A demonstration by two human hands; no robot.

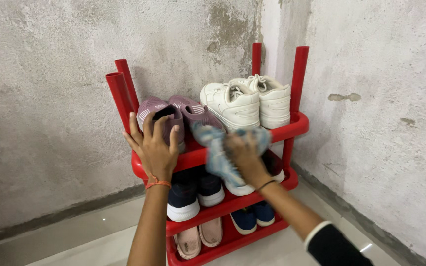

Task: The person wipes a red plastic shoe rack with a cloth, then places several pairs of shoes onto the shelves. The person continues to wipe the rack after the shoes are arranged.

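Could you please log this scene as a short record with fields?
setting: red shoe rack in a corner of bare plaster walls
left hand: rests on the mauve shoes, top shelf
right hand: grip closed on a blue-white cloth, blurred, at the top shelf's front edge
top shelf, right: white sneakers
middle shelf: navy shoes
bottom shelf: pink slippers, blue shoes

The right hand (pixel 242 152) and its blue-white cloth (pixel 218 148) are motion-blurred, so the grip cannot be read. At six o'clock the red shoe rack (pixel 292 125) is cut off by the frame's edge, and the beige slippers (pixel 198 239) are half hidden.
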